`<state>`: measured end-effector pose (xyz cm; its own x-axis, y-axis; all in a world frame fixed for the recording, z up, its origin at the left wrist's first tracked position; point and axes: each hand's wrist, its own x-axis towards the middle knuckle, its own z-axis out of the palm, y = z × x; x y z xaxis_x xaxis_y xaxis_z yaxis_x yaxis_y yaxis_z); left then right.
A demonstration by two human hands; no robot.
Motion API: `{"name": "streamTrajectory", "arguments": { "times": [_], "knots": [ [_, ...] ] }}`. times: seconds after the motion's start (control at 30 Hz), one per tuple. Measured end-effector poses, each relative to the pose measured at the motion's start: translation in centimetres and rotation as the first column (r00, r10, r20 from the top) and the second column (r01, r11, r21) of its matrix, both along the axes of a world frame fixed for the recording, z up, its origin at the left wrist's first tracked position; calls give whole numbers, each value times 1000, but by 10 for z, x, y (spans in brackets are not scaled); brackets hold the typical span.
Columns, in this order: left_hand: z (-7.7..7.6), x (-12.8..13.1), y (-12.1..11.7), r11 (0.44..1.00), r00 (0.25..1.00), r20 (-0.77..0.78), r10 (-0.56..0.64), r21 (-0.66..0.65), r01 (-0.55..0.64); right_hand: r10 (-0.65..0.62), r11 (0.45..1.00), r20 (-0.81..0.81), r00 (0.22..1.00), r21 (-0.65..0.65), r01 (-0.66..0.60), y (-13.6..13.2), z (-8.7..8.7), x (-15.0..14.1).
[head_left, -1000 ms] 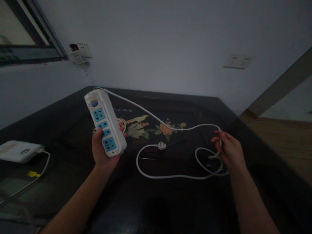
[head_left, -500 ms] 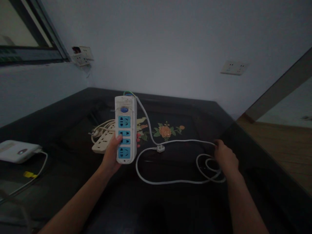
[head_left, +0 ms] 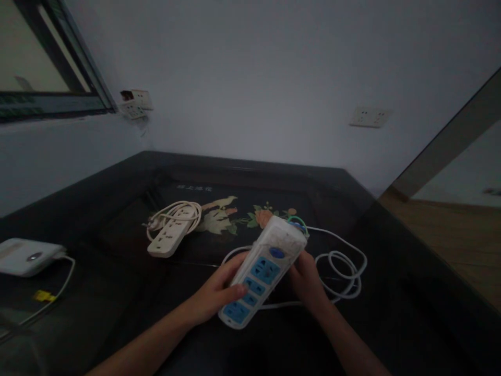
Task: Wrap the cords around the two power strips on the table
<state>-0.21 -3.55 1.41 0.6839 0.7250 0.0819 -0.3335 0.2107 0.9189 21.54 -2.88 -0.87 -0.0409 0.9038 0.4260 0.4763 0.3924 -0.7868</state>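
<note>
A white power strip (head_left: 270,237) with blue sockets and a blue switch is held tilted above the table, its switch end up and to the right. My left hand (head_left: 225,290) grips its lower left side, thumb across the sockets. My right hand (head_left: 307,279) is closed at its right edge near the switch end, its fingers mostly hidden behind the strip. Green and blue wires (head_left: 298,223) show bare at that end. The strip's white cord (head_left: 344,295) lies looped on the table to the right; part of it passes behind the strip and my hands.
A second, cream power strip (head_left: 170,237) with its cord wound about it lies on the dark floral table (head_left: 250,175). At left sits a white device (head_left: 29,256) with a cable and yellow tag (head_left: 44,296). Wall sockets (head_left: 370,117) are behind.
My left hand has brought the power strip right and down, tilting it. My right hand has let go of the cord at the right and moved left to the strip's switch end.
</note>
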Motion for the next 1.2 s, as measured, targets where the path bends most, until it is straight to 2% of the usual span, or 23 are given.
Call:
{"name": "streamTrajectory", "arguments": {
  "times": [0.07,0.13,0.37,0.5,0.57,0.7,0.87,0.97,1.1,1.2],
  "knots": [
    [-1,0,-1,999,999,-34,-34,38,35,-10,998,-45,999,-55,8,-1,-1,5],
    [-3,0,-1,998,999,-50,-14,56,17,-24,997,-79,997,-73,18,-1,3,8],
    [-1,-1,8,974,964,-137,228,36,-226,-225,974,-267,937,-38,223,-7,34,15],
    [3,3,11,928,909,-193,369,32,-370,-313,943,-291,904,17,332,-14,40,19],
    [4,6,12,914,895,-198,400,11,-406,-317,940,-283,905,33,339,-19,39,17],
    [3,10,11,903,893,-163,420,-27,-429,-225,972,-215,950,16,233,-30,35,2],
    [0,12,7,905,898,-136,417,-23,-424,3,1000,-145,989,-22,-7,-41,23,-27],
    [0,13,5,908,906,-112,408,-54,-415,87,996,-25,996,37,-86,-44,15,-38],
    [5,14,3,877,893,-78,443,-170,-450,114,965,221,969,207,-160,-44,3,-46],
    [9,15,3,863,898,-79,432,-252,-438,81,959,323,943,231,-162,-44,-5,-48]
  ]
}}
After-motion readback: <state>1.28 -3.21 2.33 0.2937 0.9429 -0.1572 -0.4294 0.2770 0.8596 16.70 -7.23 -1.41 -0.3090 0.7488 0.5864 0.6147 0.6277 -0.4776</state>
